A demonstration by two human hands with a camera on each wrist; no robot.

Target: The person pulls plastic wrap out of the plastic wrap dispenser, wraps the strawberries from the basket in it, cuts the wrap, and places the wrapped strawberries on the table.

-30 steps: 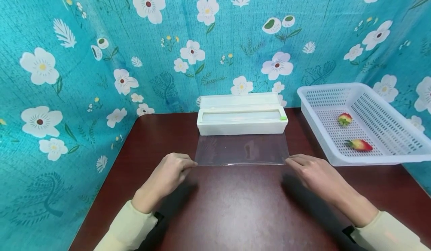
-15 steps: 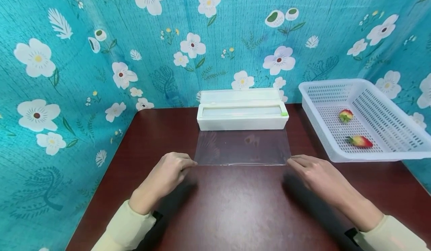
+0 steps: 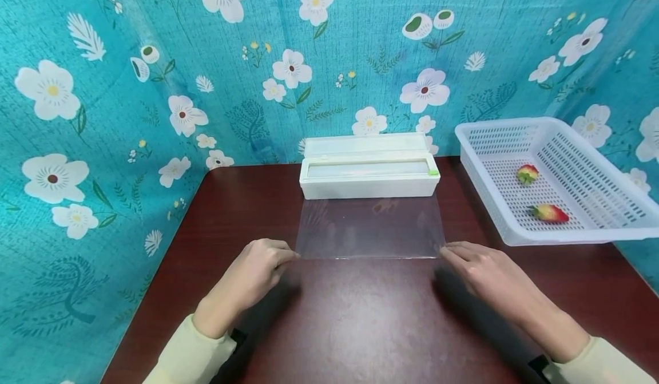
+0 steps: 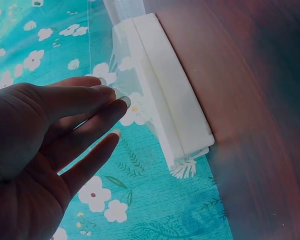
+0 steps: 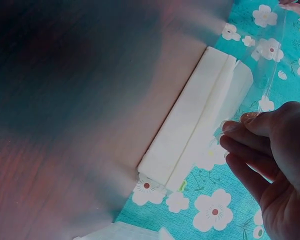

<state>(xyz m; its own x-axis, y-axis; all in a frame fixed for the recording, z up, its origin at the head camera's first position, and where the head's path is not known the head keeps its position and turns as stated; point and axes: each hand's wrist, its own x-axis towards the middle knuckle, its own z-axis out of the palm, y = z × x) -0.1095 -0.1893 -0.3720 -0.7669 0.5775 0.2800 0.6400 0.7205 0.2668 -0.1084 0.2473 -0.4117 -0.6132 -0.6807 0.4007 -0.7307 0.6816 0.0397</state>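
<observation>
A sheet of clear plastic wrap point(image 3: 368, 229) stretches out from the front of a white wrap dispenser box point(image 3: 369, 187), whose lid stands open at the back. With thumb and fingertips my left hand point(image 3: 257, 269) pinches the sheet's near left corner. The near right corner is pinched by my right hand point(image 3: 484, 269). Between the two hands the front edge runs taut. The left wrist view shows my left hand point(image 4: 65, 120) with thumb and index fingertips together on the film. In the right wrist view, my right hand point(image 5: 275, 150) grips the film likewise.
On the right of the dark red-brown table point(image 3: 350, 327) stands a white perforated basket point(image 3: 484, 201) holding two strawberries, one nearer the back point(image 3: 527, 174) and one nearer the front point(image 3: 551, 213). A blue floral cloth point(image 3: 154, 86) hangs behind and at the left.
Both hands, still pinching the corners, have drawn slightly nearer, and more wrap shows in front of the box. The head view has shifted a little. The strawberries stay in the basket.
</observation>
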